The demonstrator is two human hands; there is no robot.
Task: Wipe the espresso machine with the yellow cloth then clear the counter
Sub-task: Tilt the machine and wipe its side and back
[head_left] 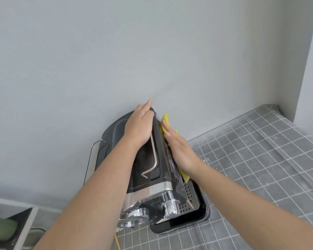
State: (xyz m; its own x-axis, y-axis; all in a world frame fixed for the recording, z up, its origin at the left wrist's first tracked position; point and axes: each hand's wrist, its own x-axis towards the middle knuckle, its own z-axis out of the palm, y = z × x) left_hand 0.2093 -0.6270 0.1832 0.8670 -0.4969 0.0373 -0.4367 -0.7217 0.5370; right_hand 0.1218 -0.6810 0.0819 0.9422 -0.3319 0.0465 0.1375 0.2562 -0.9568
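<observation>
A black and chrome espresso machine [163, 159] stands on the counter against the grey wall. My left hand [140, 126] lies on its top near the back edge, fingers stretched toward the wall. My right hand [179, 150] presses the yellow cloth [165, 119] flat against the machine's right side with straight fingers. The cloth shows above my fingertips and below my wrist; the part between is hidden under the palm. The chrome group head and perforated drip tray [189, 197] sit at the machine's front.
The counter wears a grey cloth with a white grid [257, 159], spreading right to a wall corner. A yellow cable [117, 241] hangs at the counter's front edge. Lower left stands a white shelf [25, 230] with a green item in it.
</observation>
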